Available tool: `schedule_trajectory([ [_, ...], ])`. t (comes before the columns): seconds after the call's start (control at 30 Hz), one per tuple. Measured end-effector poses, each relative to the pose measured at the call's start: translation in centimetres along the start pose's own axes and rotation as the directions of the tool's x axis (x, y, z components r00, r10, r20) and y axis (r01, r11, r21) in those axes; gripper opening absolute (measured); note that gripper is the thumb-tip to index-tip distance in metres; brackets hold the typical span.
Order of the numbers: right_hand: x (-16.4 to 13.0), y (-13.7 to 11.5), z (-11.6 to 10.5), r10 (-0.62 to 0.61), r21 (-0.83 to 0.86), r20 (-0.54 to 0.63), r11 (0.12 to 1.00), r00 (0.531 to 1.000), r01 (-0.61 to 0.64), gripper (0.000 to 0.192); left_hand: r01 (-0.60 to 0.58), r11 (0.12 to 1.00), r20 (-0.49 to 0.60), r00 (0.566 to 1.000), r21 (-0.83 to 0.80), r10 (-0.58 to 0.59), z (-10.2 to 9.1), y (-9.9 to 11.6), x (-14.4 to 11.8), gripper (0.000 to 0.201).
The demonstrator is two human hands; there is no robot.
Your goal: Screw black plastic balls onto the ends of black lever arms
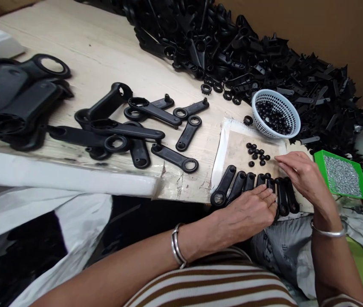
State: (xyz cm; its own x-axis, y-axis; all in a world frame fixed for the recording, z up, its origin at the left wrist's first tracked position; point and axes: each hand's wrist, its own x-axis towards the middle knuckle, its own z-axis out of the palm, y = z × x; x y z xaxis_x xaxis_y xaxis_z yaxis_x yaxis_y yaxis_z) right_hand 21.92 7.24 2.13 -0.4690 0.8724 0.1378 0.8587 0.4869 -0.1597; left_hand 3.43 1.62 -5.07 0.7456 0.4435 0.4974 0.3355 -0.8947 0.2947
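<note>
A row of black plastic crank arms lies side by side along the table's near edge. My left hand is over the middle of that row, its fingers pressed together and curled on one arm; the thumb is hidden. A small black cap sits near the upper ends of the middle arms. To the right, my right hand hovers just above the row with thumb and forefinger pinched; whatever is between the fingertips is too small to make out. Several small round black caps lie loose just left of its fingertips.
A pale blue basket of black caps stands behind the white-edged mat. On the right is a green tray of small metal pieces. Black parts are heaped at the back; more arms and larger pieces lie leftward.
</note>
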Motion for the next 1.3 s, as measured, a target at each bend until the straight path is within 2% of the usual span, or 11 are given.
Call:
schedule_trajectory([
  [0.2, 2.4, 1.4, 1.8, -0.034, -0.095, 0.136, 0.994, 0.99, 0.047, 0.023, -0.002, 1.0, -0.002, 1.0, 0.001, 0.002, 0.2, 0.0, -0.1, 0.014],
  [0.3, 2.6, 1.5, 2.1, -0.034, -0.053, 0.148, 0.998, 0.988, 0.042, 0.019, -0.006, 1.0, -0.003, 1.0, 0.022, 0.007, 0.0, 0.1, -0.2, 0.014],
  [0.5, 1.2, 0.1, 0.5, 0.102, 0.143, -0.018, 0.985, 0.995, -0.098, 0.015, -0.025, 0.998, 0.046, 0.999, 0.061, 0.022, -0.9, 0.1, 0.0, 0.013],
  [0.63, 0.1, -1.0, -0.3, 0.118, 0.197, -0.106, 0.976, 0.987, -0.096, 0.016, -0.038, 0.997, 0.019, 0.999, 0.07, 0.037, -1.3, 0.1, 0.0, 0.015],
  [0.8, -0.7, -2.2, -0.7, 0.085, 0.22, -0.133, 0.974, 0.987, -0.055, 0.017, -0.068, 0.995, -0.06, 0.996, 0.076, 0.073, -2.1, -0.3, -1.1, 0.014],
  [1.0, -1.1, -3.5, -0.9, 0.108, 0.292, -0.13, 0.954, 0.986, -0.066, 0.016, 0.002, 0.992, -0.135, 0.991, 0.123, 0.015, -2.2, -1.1, -3.8, 0.018],
  [1.1, -1.3, -3.8, -0.8, 0.172, 0.414, -0.106, 0.903, 0.979, -0.114, 0.017, 0.036, 0.988, -0.104, 0.994, 0.153, -0.02, -2.1, -1.2, -4.4, 0.016],
  [1.2, -1.7, -4.1, -0.8, 0.279, 0.58, -0.06, 0.791, 0.958, -0.194, 0.02, 0.049, 0.981, -0.073, 0.997, 0.189, -0.036, -2.2, -1.0, -4.3, 0.012],
  [1.3, -2.2, -4.4, -0.7, 0.358, 0.662, -0.044, 0.71, 0.933, -0.241, 0.023, 0.034, 0.981, -0.064, 0.998, 0.189, -0.022, -2.3, -1.0, -4.3, 0.015],
])
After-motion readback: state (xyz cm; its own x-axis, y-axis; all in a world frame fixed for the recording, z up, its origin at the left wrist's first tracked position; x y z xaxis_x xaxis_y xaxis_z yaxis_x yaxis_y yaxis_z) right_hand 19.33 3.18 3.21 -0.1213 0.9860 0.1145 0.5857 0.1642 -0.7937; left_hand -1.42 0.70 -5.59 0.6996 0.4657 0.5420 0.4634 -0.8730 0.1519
